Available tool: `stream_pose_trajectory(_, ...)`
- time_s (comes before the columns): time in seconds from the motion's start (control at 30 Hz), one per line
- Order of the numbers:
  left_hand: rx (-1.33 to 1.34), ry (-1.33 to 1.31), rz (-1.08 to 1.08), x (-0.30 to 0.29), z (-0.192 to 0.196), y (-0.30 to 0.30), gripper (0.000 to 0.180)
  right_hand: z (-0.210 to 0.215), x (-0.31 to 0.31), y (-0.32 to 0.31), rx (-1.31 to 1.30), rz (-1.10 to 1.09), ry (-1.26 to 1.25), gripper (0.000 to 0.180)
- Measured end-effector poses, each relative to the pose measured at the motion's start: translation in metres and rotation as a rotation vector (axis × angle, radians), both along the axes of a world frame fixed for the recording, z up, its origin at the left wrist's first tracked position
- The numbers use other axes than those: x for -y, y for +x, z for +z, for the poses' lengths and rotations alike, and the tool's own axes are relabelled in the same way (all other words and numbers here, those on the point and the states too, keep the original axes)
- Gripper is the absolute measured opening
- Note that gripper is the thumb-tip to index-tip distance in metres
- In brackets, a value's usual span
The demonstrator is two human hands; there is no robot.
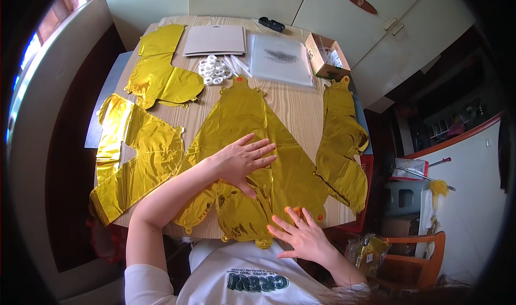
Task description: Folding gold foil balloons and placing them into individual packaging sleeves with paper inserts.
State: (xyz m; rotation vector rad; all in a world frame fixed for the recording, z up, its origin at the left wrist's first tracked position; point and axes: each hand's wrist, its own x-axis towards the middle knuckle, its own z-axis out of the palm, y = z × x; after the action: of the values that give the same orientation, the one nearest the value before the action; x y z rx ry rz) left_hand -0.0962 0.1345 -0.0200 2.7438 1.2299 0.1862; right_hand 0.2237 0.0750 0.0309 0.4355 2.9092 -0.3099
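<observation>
A large gold foil balloon point(293, 154), flat and uninflated, lies in front of me with its lower part folded and creased. My left hand point(243, 162) rests on its middle, palm down and fingers spread. Near the table's front edge my right hand point(303, 235) has its fingers apart and holds nothing; whether it touches the foil I cannot tell. More flat gold foil balloons surround it: a crumpled shiny one point(145, 160) at left, another point(161, 68) at the far left, and a narrow one point(341, 144) at right.
Along the back of the wooden table point(295, 111) lie white tape rolls point(215, 68), white sticks point(236, 64), grey-beige cards point(215, 40), clear plastic bags point(279, 60), a cardboard box point(327, 58) and a black object point(271, 24). A wooden chair point(435, 256) stands at lower right.
</observation>
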Motion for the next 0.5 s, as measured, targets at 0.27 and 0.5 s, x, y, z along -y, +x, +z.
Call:
stream_pose_trajectory(0.27, 0.016, -0.001, -0.002, 0.001, -0.002, 0.000, 0.119, -0.002, -0.007, 0.013, -0.235, -0.159, -0.103, 0.066)
stream_pose_trajectory(0.5, 0.010, -0.006, -0.012, -0.001, -0.002, -0.001, 0.119, -0.032, -0.015, 0.008, -0.397, -0.718, 0.056, 0.048)
